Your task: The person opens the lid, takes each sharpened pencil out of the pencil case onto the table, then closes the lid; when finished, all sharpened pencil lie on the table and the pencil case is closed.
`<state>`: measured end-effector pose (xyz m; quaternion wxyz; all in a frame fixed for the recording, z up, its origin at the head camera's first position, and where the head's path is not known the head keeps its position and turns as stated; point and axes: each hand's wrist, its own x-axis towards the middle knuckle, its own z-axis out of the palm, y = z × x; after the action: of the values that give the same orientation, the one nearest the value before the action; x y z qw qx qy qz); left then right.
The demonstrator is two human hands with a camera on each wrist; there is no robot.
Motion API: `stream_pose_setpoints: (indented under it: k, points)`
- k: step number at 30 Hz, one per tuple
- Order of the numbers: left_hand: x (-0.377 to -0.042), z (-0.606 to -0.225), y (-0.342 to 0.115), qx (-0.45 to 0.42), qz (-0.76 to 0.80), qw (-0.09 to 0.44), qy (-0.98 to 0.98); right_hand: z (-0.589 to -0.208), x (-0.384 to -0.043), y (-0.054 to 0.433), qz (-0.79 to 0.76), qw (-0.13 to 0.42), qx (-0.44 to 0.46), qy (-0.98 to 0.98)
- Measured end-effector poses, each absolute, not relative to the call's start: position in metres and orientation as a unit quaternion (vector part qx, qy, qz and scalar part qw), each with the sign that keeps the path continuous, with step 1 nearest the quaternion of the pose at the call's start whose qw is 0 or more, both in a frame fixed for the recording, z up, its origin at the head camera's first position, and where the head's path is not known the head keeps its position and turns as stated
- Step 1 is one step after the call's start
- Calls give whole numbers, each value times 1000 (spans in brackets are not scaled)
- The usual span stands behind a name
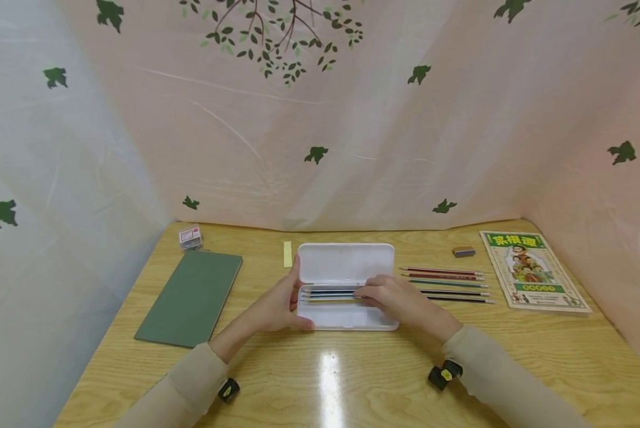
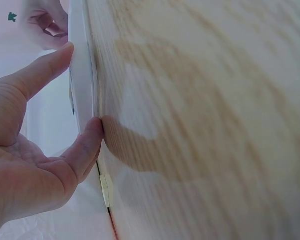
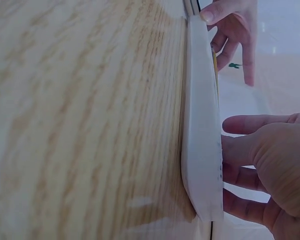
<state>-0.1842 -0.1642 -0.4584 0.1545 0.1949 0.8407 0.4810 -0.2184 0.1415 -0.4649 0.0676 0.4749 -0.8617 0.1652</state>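
Observation:
A white pencil case (image 1: 346, 323) lies with its lid (image 1: 346, 261) raised at the back. Several pencils (image 1: 327, 295), blue, dark and one yellow, lie lengthwise inside it, points to the left. My left hand (image 1: 279, 303) grips the left end of the case, thumb at the front corner and fingers toward the back. Reaching in from the right, my right hand (image 1: 397, 299) holds the pencils with bent fingers and covers their right ends. In the right wrist view, the case wall (image 3: 202, 115) hides the fingertips of that right hand (image 3: 284, 165).
Several more pencils (image 1: 448, 284) lie right of the case. Farther right are a small eraser or sharpener (image 1: 463, 252) and an illustrated book (image 1: 533, 273). To the left are a green notebook (image 1: 191, 297), a small clear box (image 1: 190, 238) and a yellow strip (image 1: 287, 254). A curtain (image 1: 245, 178) hangs behind.

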Motion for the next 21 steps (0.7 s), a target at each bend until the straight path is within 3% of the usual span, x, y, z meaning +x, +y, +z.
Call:
stream_pose_setpoints:
  k: [21]
  points:
    - [-183, -456, -164, 189, 462, 154, 852, -455, -223, 156, 149, 153, 502, -838]
